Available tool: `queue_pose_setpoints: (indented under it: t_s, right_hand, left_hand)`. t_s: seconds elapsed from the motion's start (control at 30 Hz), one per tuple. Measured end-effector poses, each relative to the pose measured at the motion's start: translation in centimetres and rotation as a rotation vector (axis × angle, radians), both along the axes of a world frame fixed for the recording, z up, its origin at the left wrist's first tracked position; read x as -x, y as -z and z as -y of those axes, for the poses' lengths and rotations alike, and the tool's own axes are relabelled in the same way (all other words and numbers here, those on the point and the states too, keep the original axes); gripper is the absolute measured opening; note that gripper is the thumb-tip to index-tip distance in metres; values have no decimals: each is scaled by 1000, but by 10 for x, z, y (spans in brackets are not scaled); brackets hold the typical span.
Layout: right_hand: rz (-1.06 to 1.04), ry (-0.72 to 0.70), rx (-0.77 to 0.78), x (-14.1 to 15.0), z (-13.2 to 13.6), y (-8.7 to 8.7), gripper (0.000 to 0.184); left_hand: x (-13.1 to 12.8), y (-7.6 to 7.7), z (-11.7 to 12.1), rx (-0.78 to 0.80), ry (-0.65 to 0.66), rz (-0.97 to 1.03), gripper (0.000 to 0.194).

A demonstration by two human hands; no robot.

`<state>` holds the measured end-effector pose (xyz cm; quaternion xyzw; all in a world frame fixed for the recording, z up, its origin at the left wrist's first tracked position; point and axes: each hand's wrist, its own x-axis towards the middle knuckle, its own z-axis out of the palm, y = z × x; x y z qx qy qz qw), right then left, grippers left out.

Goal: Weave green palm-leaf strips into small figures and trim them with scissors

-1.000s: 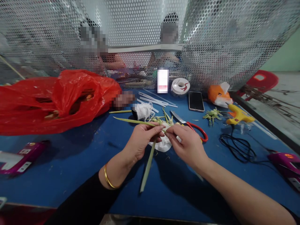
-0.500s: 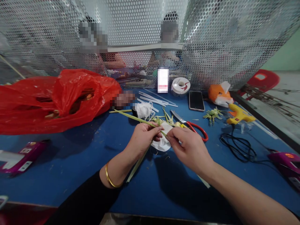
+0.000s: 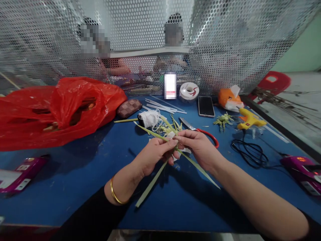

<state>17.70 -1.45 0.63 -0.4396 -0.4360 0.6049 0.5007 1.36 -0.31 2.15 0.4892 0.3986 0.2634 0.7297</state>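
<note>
Long pale-green leaf strips (image 3: 151,187) cross between my two hands, with ends fanning toward me and away. My left hand (image 3: 154,154) pinches the crossing between thumb and fingers. Close against it, my right hand (image 3: 202,145) also pinches the strips, thumb and forefinger at the same spot. Fingers cover the crossing itself. Under the hands a white sheet or pad (image 3: 186,150) shows in part. Just beyond lie green trimmings (image 3: 167,129), a spool of white thread (image 3: 150,118), and scissors (image 3: 212,135) with red handles.
A red plastic bag (image 3: 100,100) and checked pouch (image 3: 129,107) are left. Behind are a lit phone (image 3: 170,85), white strips (image 3: 163,107), a tape roll (image 3: 189,91) and dark phone (image 3: 206,106). A yellow glue gun (image 3: 250,120) with black cord lies right. Perforated mesh stands behind.
My right hand has moved up and in against the left. One leaf strip end now points down to the right in full view, and another stands up behind the fingers.
</note>
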Motion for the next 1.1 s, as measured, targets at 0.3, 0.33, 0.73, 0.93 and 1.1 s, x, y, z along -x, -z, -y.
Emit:
queue_pose_setpoints:
  t_s: [0.3,0.33,0.73,0.93,1.1]
  right_hand:
    - [-23,102,-58,10,9,0,25]
    - [-18,114,-60,11,9,0,25]
    - [-32,167,-53,15,9,3,28]
    - [-48,150,-23,17,10,5,30]
    - [-49,167,-11,15,9,6,30]
  left_hand:
    - [-2,4,2,-20,33,-48,11]
    - [-2,3,2,-18,39,-47,11]
    - [-2,4,3,8,72,-48,8]
    - [-2,4,3,20,81,-59,8]
    - [-2,6,3,33,91,-46,10]
